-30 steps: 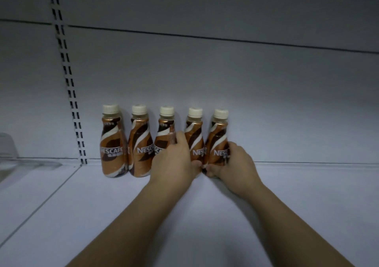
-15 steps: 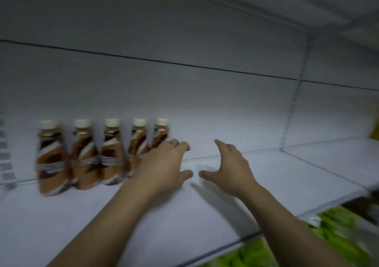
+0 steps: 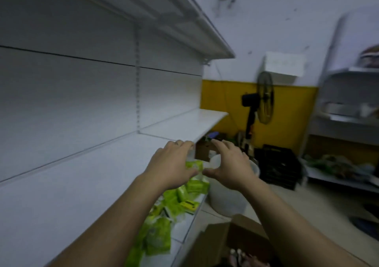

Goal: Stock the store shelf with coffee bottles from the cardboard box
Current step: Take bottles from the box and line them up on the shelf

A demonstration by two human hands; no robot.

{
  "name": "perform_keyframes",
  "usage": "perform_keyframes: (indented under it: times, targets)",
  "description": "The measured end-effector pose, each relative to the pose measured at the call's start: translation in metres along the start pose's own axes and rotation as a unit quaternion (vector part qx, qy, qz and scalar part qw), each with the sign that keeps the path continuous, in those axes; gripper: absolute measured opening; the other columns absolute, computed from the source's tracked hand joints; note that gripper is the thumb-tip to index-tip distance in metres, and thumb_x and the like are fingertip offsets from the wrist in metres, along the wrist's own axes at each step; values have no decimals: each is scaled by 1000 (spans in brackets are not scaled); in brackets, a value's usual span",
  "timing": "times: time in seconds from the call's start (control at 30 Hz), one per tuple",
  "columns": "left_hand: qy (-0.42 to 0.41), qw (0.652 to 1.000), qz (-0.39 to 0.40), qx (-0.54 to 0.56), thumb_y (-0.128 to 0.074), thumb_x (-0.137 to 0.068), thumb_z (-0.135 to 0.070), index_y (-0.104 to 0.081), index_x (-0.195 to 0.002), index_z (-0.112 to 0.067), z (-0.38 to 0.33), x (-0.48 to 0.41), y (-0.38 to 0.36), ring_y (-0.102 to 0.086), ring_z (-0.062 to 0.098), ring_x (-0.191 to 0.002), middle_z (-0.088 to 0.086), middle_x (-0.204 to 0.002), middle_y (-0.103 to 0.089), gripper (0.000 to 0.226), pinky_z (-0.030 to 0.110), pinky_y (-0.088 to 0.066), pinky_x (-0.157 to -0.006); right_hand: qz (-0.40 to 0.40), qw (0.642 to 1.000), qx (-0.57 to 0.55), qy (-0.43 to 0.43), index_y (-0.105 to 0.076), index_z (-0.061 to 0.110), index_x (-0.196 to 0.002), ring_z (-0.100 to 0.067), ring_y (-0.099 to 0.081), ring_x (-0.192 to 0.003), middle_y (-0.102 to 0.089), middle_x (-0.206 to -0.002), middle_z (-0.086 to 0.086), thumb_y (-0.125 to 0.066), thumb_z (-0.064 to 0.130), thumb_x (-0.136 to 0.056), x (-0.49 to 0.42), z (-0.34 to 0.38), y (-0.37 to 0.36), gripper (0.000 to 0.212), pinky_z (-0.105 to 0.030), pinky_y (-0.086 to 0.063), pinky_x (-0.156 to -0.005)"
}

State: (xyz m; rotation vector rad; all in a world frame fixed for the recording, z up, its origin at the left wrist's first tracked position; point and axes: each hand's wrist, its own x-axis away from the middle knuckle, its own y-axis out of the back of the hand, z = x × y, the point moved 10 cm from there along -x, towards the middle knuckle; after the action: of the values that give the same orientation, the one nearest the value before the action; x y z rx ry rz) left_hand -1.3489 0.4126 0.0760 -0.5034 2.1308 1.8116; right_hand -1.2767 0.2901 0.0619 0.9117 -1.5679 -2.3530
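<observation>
My left hand (image 3: 171, 165) and my right hand (image 3: 230, 167) hang in the air past the front edge of the white shelf (image 3: 86, 184), side by side, fingers relaxed and holding nothing. The open cardboard box (image 3: 231, 242) sits on the floor at the bottom right, below my right forearm. A few pale bottle caps (image 3: 235, 252) show inside the box. The coffee bottles that stand on the shelf are out of view to the left.
Green packets (image 3: 164, 221) lie on the lower shelf under my hands. A white bucket (image 3: 227, 193) stands on the floor behind the box. Further right are a black crate (image 3: 279, 170), a standing fan (image 3: 260, 102) and a metal rack (image 3: 346, 123).
Both hands let go of the two rightmost bottles and drew back off the shelf. My view swung right, so the bottle row left the frame and the box came into sight.
</observation>
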Motion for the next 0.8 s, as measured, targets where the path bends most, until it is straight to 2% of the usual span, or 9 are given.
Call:
perform_keyframes:
  times: [0.13, 0.23, 0.47, 0.8]
  targets:
    - [-31, 999, 16, -1, -62, -79, -57, -30, -143, -29, -51, -8, -29, -35, 21, -130, -2, -145, -39, 76, 39, -38, -99, 20, 999, 0, -47, -18, 31, -150, -25, -21, -143, -19, -158, -1, -70, 58, -74, 26, -61, 2, 96, -53, -19, -113]
    - [-29, 1000, -8, 1, -62, -77, -58, -35, -141, -28, -70, -4, -34, -40, 21, -126, -1, -140, -45, 76, 37, -39, -97, 18, 999, -11, -39, -19, 31, -150, -25, -20, -143, -20, -158, -2, -71, 56, -75, 36, -76, 2, 95, -54, -19, -114]
    - [1, 999, 25, -30, -63, -78, -58, -35, -142, -25, -78, 12, -33, -38, 23, -130, 0, -143, -44, 77, 39, -37, -100, 11, 998, -57, -8, -23, 29, -149, -30, -28, -139, -26, -155, -5, -72, 58, -73, 39, -66, 1, 95, -52, -30, -109]
    - [18, 999, 30, -28, -62, -80, -58, -33, -144, -25, -59, 35, -18, -36, 22, -132, 0, -146, -41, 78, 41, -38, -102, 16, 998, -62, 10, -24, 26, -150, -28, -28, -140, -26, -155, -5, -70, 54, -76, 52, -30, -3, 91, -52, -30, -109]
